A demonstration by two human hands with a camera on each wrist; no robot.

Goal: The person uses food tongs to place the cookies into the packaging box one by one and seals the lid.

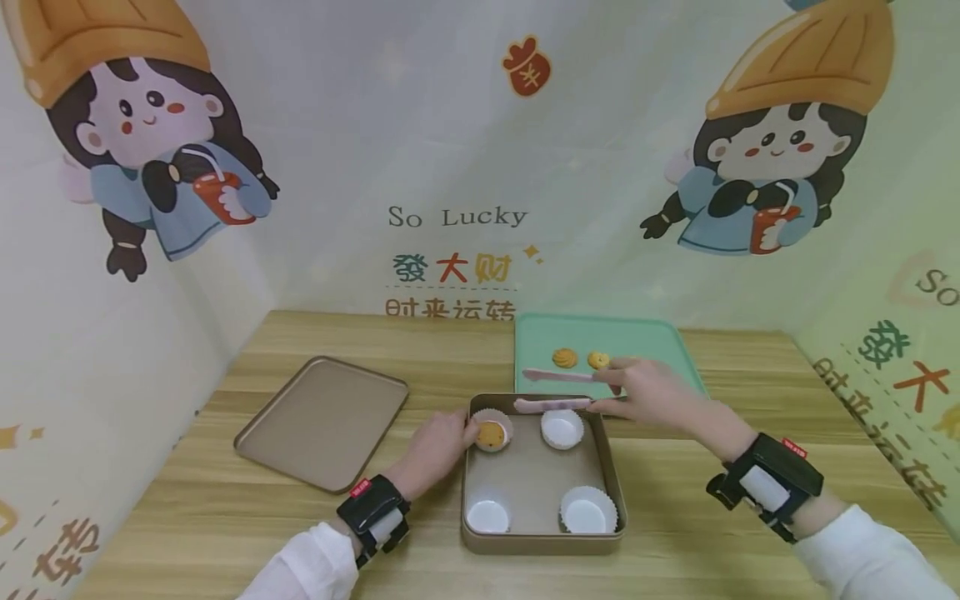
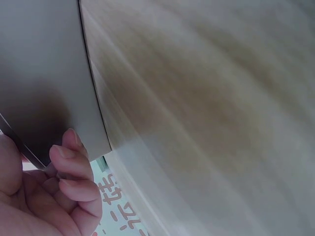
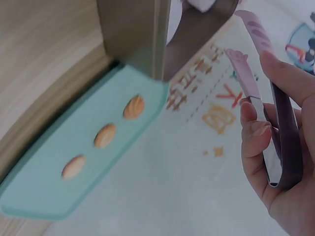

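My right hand (image 1: 648, 392) holds a pair of tongs (image 3: 288, 132) with pale pink tips, their arms spread apart and nothing between them. In the head view the tongs reach over the far edge of a deep bronze baking tin (image 1: 536, 475). My left hand (image 1: 438, 446) grips the tin's left wall near its far corner, thumb at the rim and fingers outside. Paper cups stand in the tin's corners; the far-left one holds a round cookie (image 1: 491, 436), while the far-right cup (image 1: 562, 429) has nothing in it.
Behind the tin lies a mint-green tray (image 1: 637, 333) with cookies; the right wrist view shows three, including a swirled cookie (image 3: 134, 107). A flat bronze lid or pan (image 1: 322, 425) lies at left on the wooden table (image 1: 697, 508). Printed cloth (image 1: 450, 125) hangs around the table.
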